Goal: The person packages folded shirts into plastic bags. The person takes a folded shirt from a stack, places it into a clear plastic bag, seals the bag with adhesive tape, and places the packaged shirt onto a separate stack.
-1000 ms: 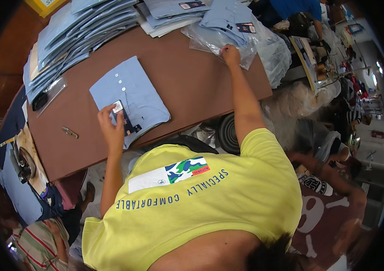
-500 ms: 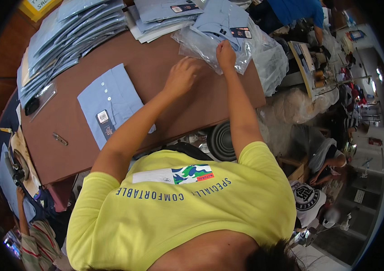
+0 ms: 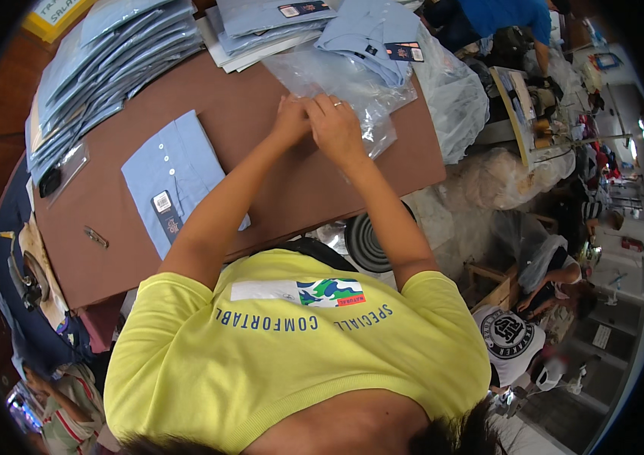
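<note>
My left hand (image 3: 291,121) and my right hand (image 3: 335,130) meet over the middle of the brown table (image 3: 253,80). Both have their fingers closed at the near edge of a clear plastic bag (image 3: 371,106), which spreads away from them toward the far right. Beyond the bag lies a folded light-blue shirt (image 3: 371,38) with a dark tag, partly on the plastic. To the left of my left forearm rests another folded blue shirt (image 3: 172,171), white buttons up and a dark tag at its lower part. The fingertips are partly hidden by the hands.
A tall pile of bagged blue shirts (image 3: 113,64) fills the far left, with a smaller shirt stack (image 3: 261,23) beside it. A small metal clipper (image 3: 95,236) lies on the left. Crumpled plastic (image 3: 454,98) hangs past the right edge. Other people sit or stand around the table.
My right hand has come back toward me and left, from beside the far shirt to my left hand. The clear bag is drawn out nearer and wider.
</note>
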Action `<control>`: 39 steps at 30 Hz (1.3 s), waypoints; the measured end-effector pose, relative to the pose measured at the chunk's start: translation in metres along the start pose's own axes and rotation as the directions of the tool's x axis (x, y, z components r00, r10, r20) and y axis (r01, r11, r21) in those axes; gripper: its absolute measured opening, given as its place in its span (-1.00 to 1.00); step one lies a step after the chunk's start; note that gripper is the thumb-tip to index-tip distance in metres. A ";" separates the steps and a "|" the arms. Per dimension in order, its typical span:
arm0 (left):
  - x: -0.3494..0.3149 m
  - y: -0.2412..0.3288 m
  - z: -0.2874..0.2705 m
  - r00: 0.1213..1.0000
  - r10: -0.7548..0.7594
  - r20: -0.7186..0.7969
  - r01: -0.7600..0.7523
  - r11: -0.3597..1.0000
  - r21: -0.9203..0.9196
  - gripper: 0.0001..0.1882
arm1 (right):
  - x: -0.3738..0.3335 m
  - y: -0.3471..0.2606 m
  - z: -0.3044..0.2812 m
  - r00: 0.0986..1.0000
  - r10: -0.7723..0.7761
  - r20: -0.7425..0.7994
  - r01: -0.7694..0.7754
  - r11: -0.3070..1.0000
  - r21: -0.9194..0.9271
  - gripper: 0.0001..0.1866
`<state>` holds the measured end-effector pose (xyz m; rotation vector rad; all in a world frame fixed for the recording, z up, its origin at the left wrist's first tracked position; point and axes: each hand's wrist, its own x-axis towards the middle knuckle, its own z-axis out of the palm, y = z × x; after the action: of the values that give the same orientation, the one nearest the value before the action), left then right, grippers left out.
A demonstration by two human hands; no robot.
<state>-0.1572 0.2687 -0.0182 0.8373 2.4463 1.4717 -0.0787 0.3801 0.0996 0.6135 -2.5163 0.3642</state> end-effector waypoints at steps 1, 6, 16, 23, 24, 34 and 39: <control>-0.011 0.003 -0.003 0.993 -0.077 -0.092 0.033 0.913 -0.406 -0.39 | 0.005 -0.013 -0.007 0.999 -0.006 -0.037 0.009 0.997 0.081 -0.67; -0.075 0.013 -0.045 0.971 -0.232 0.061 0.104 0.176 -0.979 -0.49 | 0.041 -0.079 -0.040 0.961 0.272 0.051 -0.167 0.420 0.892 -0.79; -0.241 0.036 -0.175 0.758 -0.640 -0.125 0.246 0.458 -0.854 -0.78 | 0.040 -0.038 0.040 0.762 0.476 0.439 -0.373 -0.231 0.899 -0.87; -0.329 0.010 -0.203 0.673 -0.668 -0.318 0.368 0.676 -0.639 -0.52 | 0.028 -0.119 0.089 0.583 0.180 0.792 -0.763 -0.213 0.610 -0.66; -0.336 0.001 -0.204 0.600 -0.592 -0.539 0.572 0.788 -0.228 -0.31 | 0.029 -0.133 0.089 0.625 0.160 0.764 -0.755 -0.123 0.644 -0.56; -0.275 -0.017 -0.245 0.849 -0.033 -0.527 0.360 0.766 0.533 -0.72 | 0.046 -0.162 0.105 0.728 0.065 0.683 -0.587 0.574 0.571 -0.41; -0.245 -0.008 -0.246 0.643 0.226 -0.732 0.307 0.799 0.517 -0.88 | 0.020 -0.154 0.105 0.821 0.185 0.540 -0.569 0.351 0.744 -0.32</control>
<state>-0.0589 -0.0545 0.0638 0.1522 3.6864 1.1383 -0.0630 0.2020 0.0442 0.4152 -2.6283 2.0633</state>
